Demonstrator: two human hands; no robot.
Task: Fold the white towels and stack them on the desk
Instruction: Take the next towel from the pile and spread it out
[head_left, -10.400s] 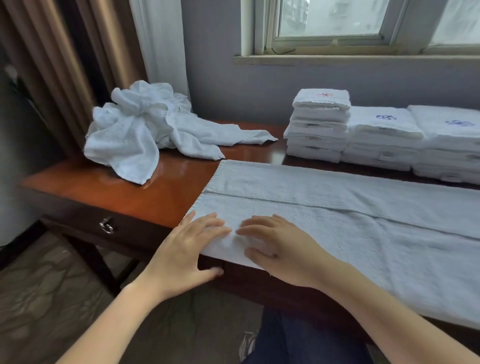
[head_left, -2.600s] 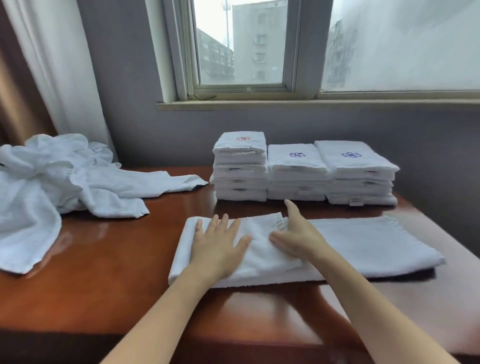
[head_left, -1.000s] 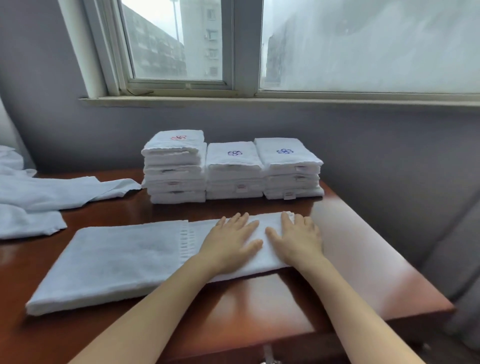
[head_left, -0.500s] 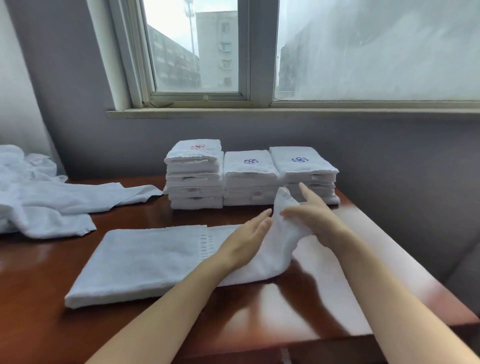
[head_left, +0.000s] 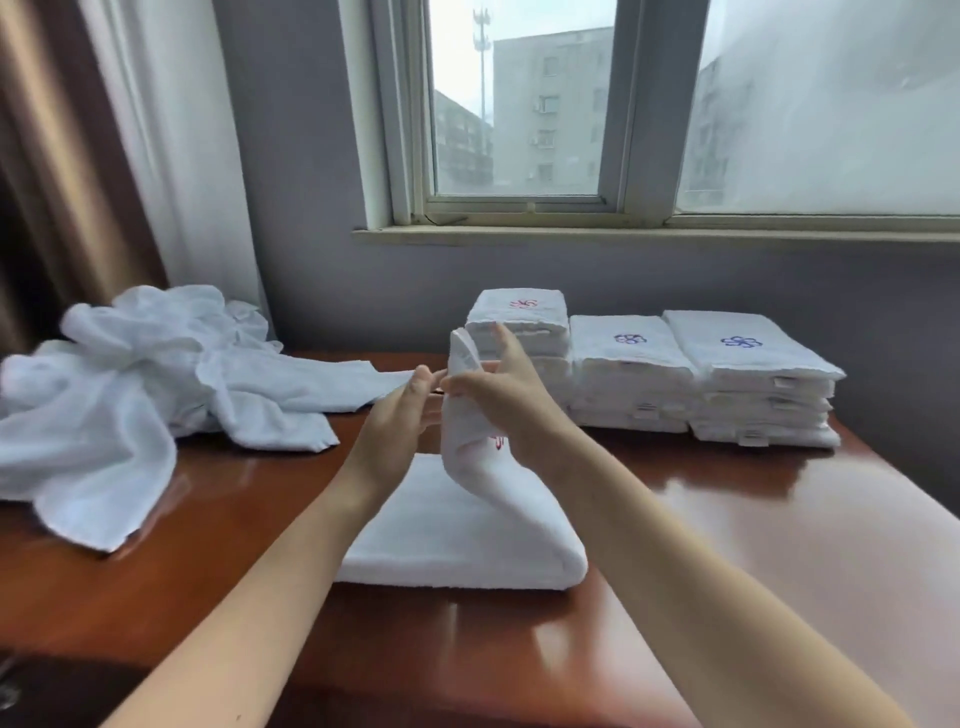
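Grey wall (head_left: 301, 182) at 12 o'clock w/ window (head_left: 644, 104) over pale sill (head_left: 623, 236); daylight, bldgs (head_left: 545, 104) outside; brown curtain (head_left: 57, 156), white sheer (head_left: 182, 145) at 10 o'clock; glossy red-brown desk (head_left: 779, 545) at 6.

A grey wall (head_left: 311, 218) ran across the back of the room, below a window (head_left: 519, 119) with a pale metal frame (head_left: 641, 104). The frame's upright split the glass into two panes. The left pane was clear, and through it showed a grey multi-storey apartment block (head_left: 550, 109) with rows of small windows, a lower building (head_left: 460, 145) to its left, and a thin mast (head_left: 482, 57) rising against a pale sky. The right pane (head_left: 831, 104) looked hazy and whitish. A beige sill (head_left: 649, 236) jutted out under the frame. At the left edge hung a brown curtain (head_left: 57, 166), with a sheer white curtain (head_left: 176, 145) just beside it, nearer the window.
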